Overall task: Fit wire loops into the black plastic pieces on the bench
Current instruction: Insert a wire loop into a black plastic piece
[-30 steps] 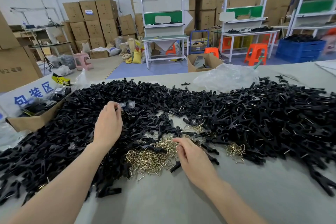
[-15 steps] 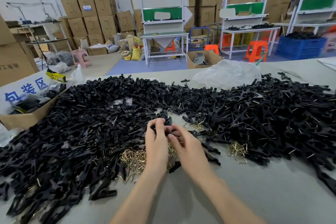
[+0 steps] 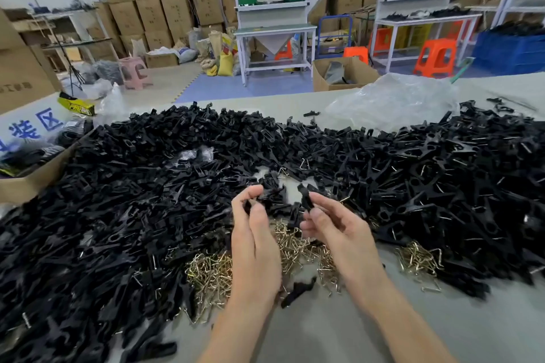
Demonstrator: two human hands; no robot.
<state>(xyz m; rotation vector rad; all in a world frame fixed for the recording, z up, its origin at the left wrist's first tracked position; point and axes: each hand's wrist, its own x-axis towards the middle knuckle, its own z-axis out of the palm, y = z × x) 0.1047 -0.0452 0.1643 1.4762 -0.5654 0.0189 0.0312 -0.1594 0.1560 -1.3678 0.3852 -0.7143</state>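
Black plastic pieces lie heaped across the grey bench from left to right. Brass-coloured wire loops form a pile just in front of the heap, with a smaller pile of wire loops to the right. My left hand is raised over the loops and pinches a black piece between thumb and fingertips. My right hand pinches another black piece, held upright. The two hands sit a little apart. Whether either hand also holds a loop is hidden.
A cardboard box with dark parts stands at the bench's left edge. A crumpled clear plastic bag lies at the back right. One loose black piece lies between my wrists. Workbenches, stools and stacked cartons fill the room behind.
My left hand came in from the left heap with a black piece and met the right hand over the loops. Both hands then lifted and drew slightly apart, each pinching a piece.
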